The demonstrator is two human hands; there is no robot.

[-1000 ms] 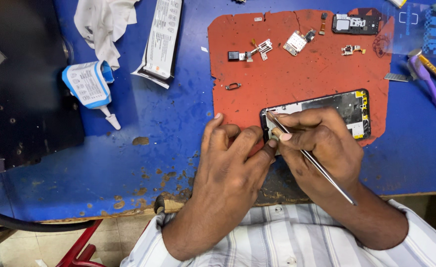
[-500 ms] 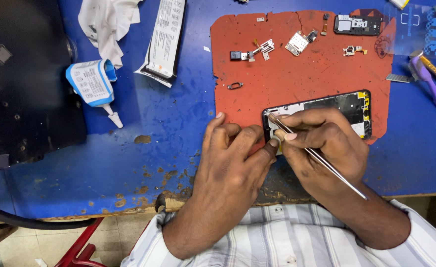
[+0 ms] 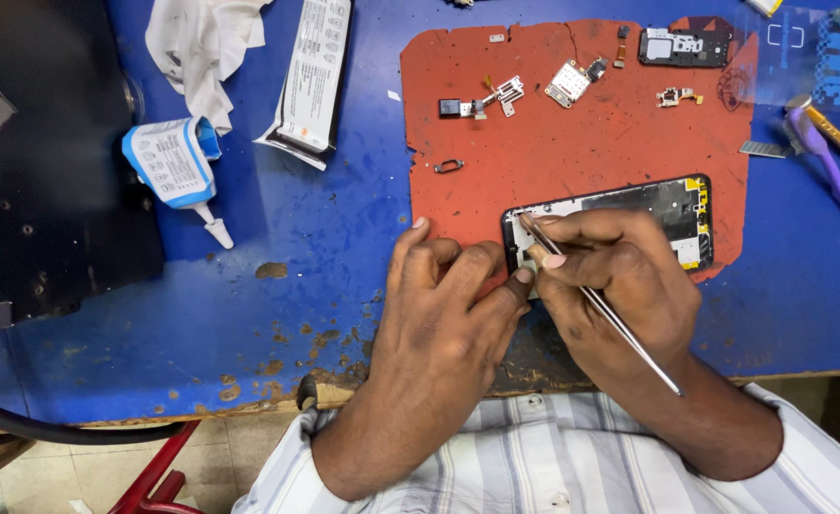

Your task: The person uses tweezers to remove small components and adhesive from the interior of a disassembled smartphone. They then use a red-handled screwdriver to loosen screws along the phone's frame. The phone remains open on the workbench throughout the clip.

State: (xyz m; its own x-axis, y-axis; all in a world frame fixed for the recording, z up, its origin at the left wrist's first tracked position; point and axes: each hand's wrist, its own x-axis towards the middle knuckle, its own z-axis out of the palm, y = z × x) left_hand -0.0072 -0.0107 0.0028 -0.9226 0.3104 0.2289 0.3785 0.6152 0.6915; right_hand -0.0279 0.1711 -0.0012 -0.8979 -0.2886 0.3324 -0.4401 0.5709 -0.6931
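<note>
The right hand (image 3: pixel 620 286) pinched a pair of thin metal tweezers (image 3: pixel 596 303) between thumb and fingers, the tips set on the left end of an opened phone frame (image 3: pixel 653 205). The left hand (image 3: pixel 444 305) lay curled just beside it, fingers folded, the thumb tip pressing against the frame's lower left corner to steady it. The frame lay flat on a red mat (image 3: pixel 572 143), at its lower edge, and the mat lay on a worn blue surface (image 3: pixel 325 247).

The frame looked light, thin and stiff, and easily bent or scratched; it seemed best held by its outer rim, away from the exposed inner parts. The tweezers were slender and springy, gripped near the middle.

Whatever the tweezer tips touched was too small to make out, and both hands covered the frame's left part. Small loose parts (image 3: pixel 572 84) sat further up the mat, well apart from the hands. To the left lay a white-and-blue glue tube (image 3: pixel 174 167), a flat packet (image 3: pixel 310 76) and a crumpled cloth (image 3: pixel 201 48); purple-handled tools (image 3: pixel 834 162) were cut off at the right edge.
</note>
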